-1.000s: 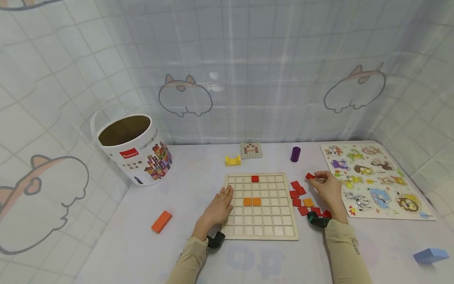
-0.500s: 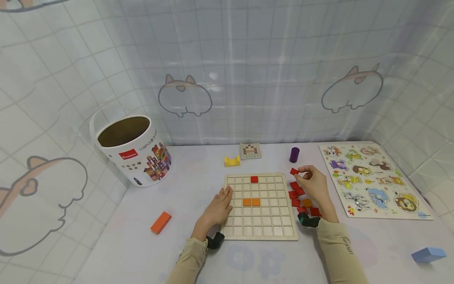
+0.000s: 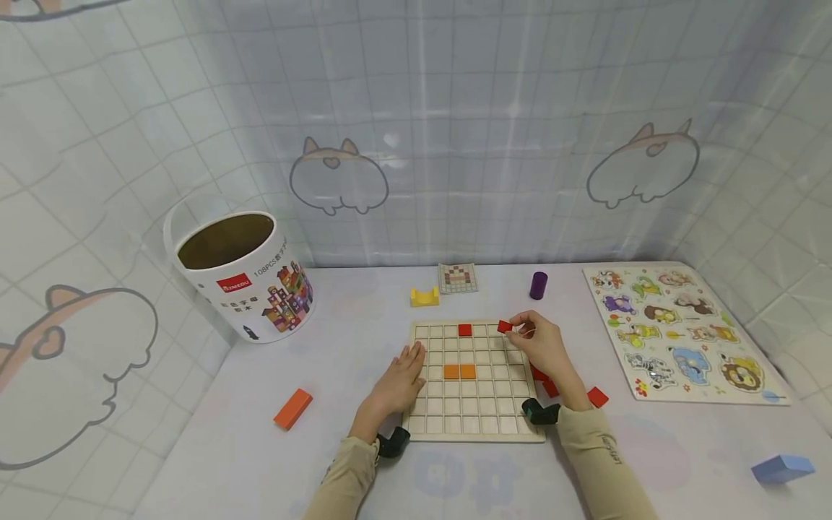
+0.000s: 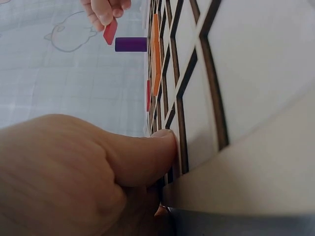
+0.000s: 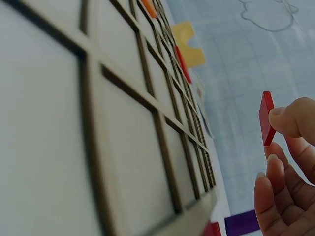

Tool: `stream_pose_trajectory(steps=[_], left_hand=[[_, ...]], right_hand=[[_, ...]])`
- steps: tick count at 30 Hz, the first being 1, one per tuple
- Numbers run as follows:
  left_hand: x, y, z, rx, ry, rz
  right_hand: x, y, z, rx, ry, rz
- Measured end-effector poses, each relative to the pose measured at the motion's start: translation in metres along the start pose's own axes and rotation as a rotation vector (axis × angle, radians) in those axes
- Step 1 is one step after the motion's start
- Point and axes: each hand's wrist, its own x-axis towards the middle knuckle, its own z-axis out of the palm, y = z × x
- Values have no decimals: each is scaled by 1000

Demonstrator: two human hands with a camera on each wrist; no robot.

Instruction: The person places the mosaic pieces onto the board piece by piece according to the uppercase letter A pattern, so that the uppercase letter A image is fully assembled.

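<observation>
My right hand (image 3: 538, 343) pinches a red square tile (image 5: 266, 118) between thumb and fingers, raised over the upper right of the wooden grid board (image 3: 469, 425). My left hand (image 3: 398, 379) lies on the board's left edge, its thumb on the grid in the left wrist view. One red tile (image 3: 464, 330) sits in the board's top row. Two orange tiles (image 3: 451, 372) lie side by side in a row nearer the middle. Loose red tiles (image 3: 597, 396) lie right of the board, some partly hidden by my right hand and wrist.
Behind the board are a pattern card (image 3: 458, 278), a yellow notched block (image 3: 425, 297) and a purple cylinder (image 3: 538, 285). An animal puzzle board (image 3: 708, 401) lies right, with a blue block (image 3: 782, 469) nearer. Leftward are an orange block (image 3: 293, 409) and a printed bucket (image 3: 260, 300).
My right hand has carried the red tile leftward, from beside the loose tiles to above the board's upper right. My left hand has stayed on the board's left edge.
</observation>
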Motion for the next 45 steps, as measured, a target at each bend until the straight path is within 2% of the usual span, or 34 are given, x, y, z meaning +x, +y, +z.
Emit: stream_pose_trajectory(steps=[8, 20, 30, 37, 45], left_hand=[[1, 0, 0, 4, 4, -3], [0, 1, 0, -19, 1, 2], [-1, 0, -1, -14, 4, 1], [-1, 1, 0, -18, 4, -2], [-2, 1, 0, -31, -3, -10]], right_hand=[[4, 0, 15, 24, -51, -64], [7, 18, 38, 38, -90, -79], [7, 21, 43, -25, -72, -113], [6, 22, 43, -12, -52, -146], [7, 22, 44, 22, -54, -140]])
